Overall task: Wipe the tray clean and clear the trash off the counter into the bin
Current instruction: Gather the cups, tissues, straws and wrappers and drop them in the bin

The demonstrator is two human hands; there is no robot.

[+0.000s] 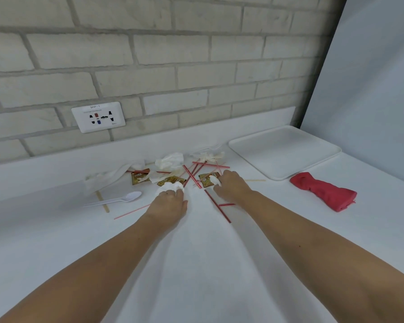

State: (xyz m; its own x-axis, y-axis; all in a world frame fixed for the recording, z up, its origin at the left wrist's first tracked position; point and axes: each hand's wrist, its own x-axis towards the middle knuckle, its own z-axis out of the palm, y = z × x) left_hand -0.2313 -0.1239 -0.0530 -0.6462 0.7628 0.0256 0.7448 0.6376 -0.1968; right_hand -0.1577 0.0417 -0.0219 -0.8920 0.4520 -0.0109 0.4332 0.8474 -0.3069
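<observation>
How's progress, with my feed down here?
Left hand grips crumpled white napkin. Right hand pinches brown sauce packet. White plastic tray lies far right; red-striped straws litter white counter.

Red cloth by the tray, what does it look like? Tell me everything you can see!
The red cloth is soft fabric, bunched up and pinched narrow in the middle, wider at both ends, with folds showing at its near end. It lies on the white counter on the person's right, beside the near corner of the white tray; whether they touch is hard to tell. Nothing rests on it. The left hand and right hand are away from it.
</observation>
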